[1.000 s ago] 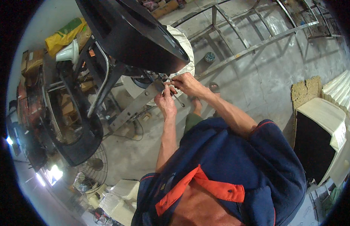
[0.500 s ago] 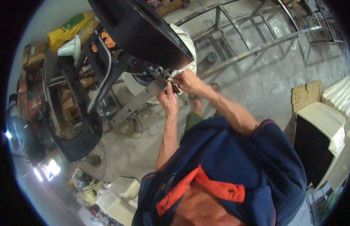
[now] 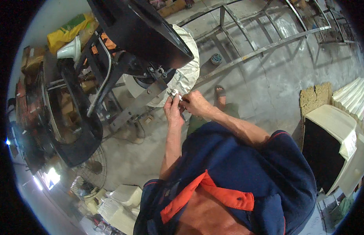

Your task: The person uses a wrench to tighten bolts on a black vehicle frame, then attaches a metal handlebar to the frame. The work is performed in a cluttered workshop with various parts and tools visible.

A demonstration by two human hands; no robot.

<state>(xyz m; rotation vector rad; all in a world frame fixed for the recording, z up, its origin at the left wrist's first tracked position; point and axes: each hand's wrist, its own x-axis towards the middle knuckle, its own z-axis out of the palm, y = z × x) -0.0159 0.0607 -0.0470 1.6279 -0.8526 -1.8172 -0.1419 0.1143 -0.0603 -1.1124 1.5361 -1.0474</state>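
Note:
Close together in front of my body, both hands are closed on a small silvery metal tool with a forked end, looking like an open-end wrench [image 3: 174, 93]. My left hand [image 3: 173, 112] pinches it near the forked end, thumb up. My right hand [image 3: 198, 104] grips it from the right, and its fingers hide most of the length. Just beyond them is a black machine part [image 3: 150, 39] with a metal bracket and bolt fittings [image 3: 159, 73] beneath it. A flat grey metal bar [image 3: 139, 102] runs down to the left; the tool is apart from the fittings.
A pale round sheet [image 3: 188, 58] lies behind the black part. Black frames with a bent metal tube [image 3: 101, 80] stand left, above a wire fan guard [image 3: 92, 172]. A long metal frame [image 3: 252, 51] lies on the floor beyond. Cream moulded pieces [image 3: 334, 121] stand at right.
Both hands have drawn back from the bracket fittings toward my body, bringing the wrench away with them. Its forked end now shows above my left fingers. My foot has shifted.

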